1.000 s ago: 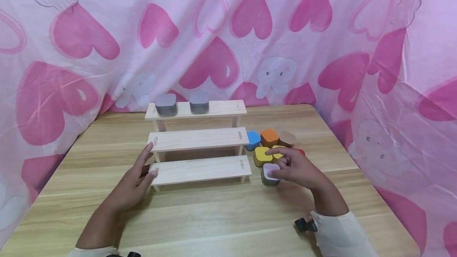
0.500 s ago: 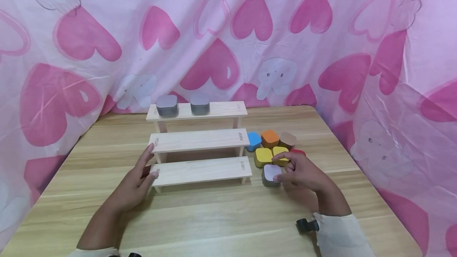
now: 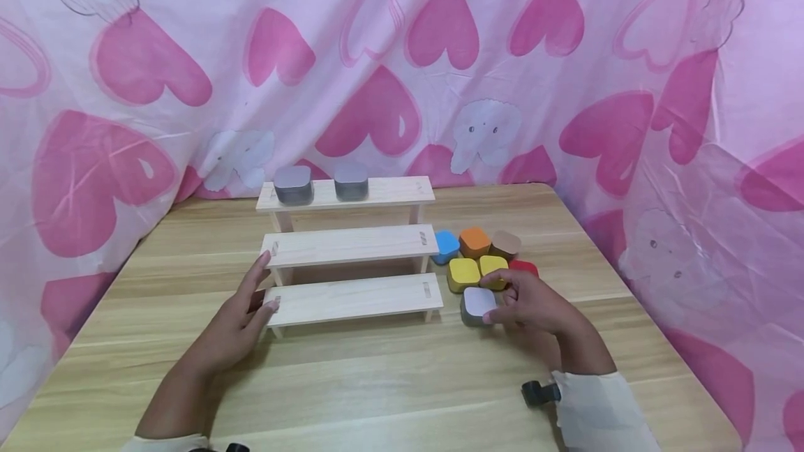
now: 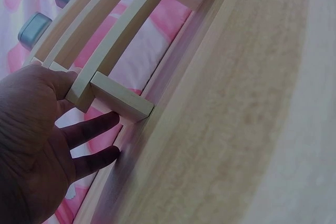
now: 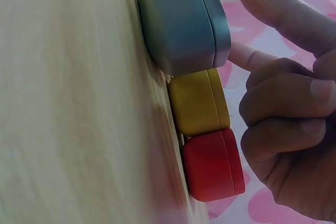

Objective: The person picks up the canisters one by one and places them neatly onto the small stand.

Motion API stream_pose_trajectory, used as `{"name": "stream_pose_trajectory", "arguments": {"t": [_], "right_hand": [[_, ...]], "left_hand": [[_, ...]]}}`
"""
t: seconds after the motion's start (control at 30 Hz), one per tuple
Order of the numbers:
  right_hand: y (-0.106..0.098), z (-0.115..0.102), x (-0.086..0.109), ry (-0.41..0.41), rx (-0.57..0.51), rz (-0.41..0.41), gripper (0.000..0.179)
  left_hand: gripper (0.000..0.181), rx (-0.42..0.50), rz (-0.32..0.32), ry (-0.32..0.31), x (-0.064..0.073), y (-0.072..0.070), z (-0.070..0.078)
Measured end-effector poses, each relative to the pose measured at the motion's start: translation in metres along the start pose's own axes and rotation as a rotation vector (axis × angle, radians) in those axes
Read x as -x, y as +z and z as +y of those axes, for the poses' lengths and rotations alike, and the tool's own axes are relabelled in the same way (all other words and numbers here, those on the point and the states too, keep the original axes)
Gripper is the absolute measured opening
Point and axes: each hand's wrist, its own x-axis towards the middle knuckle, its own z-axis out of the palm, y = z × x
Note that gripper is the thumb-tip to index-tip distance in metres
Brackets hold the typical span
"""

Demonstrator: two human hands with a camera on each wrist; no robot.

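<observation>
A three-tier wooden rack (image 3: 354,298) stands on the table. My left hand (image 3: 235,319) rests against its left end, thumb on the lowest tier and index finger by the middle tier. In the left wrist view, other fingers (image 4: 97,161) extend loosely below the lowest plank. A grey rounded-square tin (image 3: 479,304) with a pale lid stands right of the rack. My right hand (image 3: 534,302) is beside it, thumb and index finger extended near its lid, other fingers curled. In the right wrist view, a gap shows between the thumb (image 5: 283,17) and the tin.
Two grey tins (image 3: 293,185) stand on the top tier. Behind the near tin are two yellow tins (image 3: 463,275) and a red tin (image 3: 524,268). Blue (image 3: 447,247), orange (image 3: 474,243) and brown (image 3: 505,245) tins stand farther back. A pink heart-patterned curtain (image 3: 370,33) surrounds the table.
My right hand has shifted slightly right, its thumb moving from over the near grey tin's lid to the lid's right edge. My left hand and the rack have stayed in place.
</observation>
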Motion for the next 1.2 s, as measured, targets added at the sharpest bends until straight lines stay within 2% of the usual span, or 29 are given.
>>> {"name": "stream_pose_trajectory", "arguments": {"t": [0.2,0.4,0.67,0.93,1.2], "right_hand": [[0.001,-0.001,-0.001,0.038,-0.007,-0.034,0.071],[0.003,0.002,-0.004,0.038,0.013,-0.042,0.075],[0.007,0.005,-0.006,0.081,0.050,-0.044,0.077],[0.011,0.004,-0.007,0.105,0.098,-0.034,0.071],[0.011,0.003,-0.006,0.116,0.092,-0.052,0.064]], "left_hand": [[0.092,-0.001,0.004,0.005,0.001,0.000,0.001],[0.092,-0.005,0.007,0.012,0.001,0.000,0.002],[0.093,-0.001,0.000,0.005,0.000,0.000,0.002],[0.093,-0.004,0.006,0.005,0.001,0.000,0.001],[0.093,0.008,-0.004,-0.005,-0.001,0.001,-0.001]]}}
